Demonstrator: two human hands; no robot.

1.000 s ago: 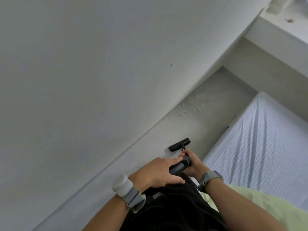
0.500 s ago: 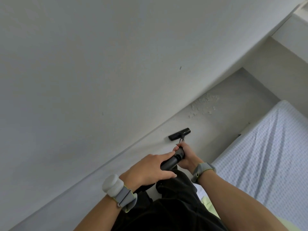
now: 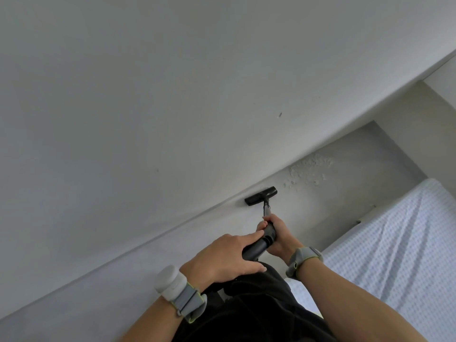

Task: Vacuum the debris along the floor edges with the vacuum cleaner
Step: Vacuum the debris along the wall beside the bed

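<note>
Black vacuum wand [image 3: 256,246] half hidden under both hands.

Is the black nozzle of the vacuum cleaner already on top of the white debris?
No, the nozzle sits at the wall edge, short of the white debris, with bare floor between them.

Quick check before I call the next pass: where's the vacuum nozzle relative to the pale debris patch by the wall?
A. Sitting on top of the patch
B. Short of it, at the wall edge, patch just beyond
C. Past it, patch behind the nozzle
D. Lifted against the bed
B: the black nozzle lies on the floor along the wall base, and the debris patch lies just beyond it, uncovered.
</note>
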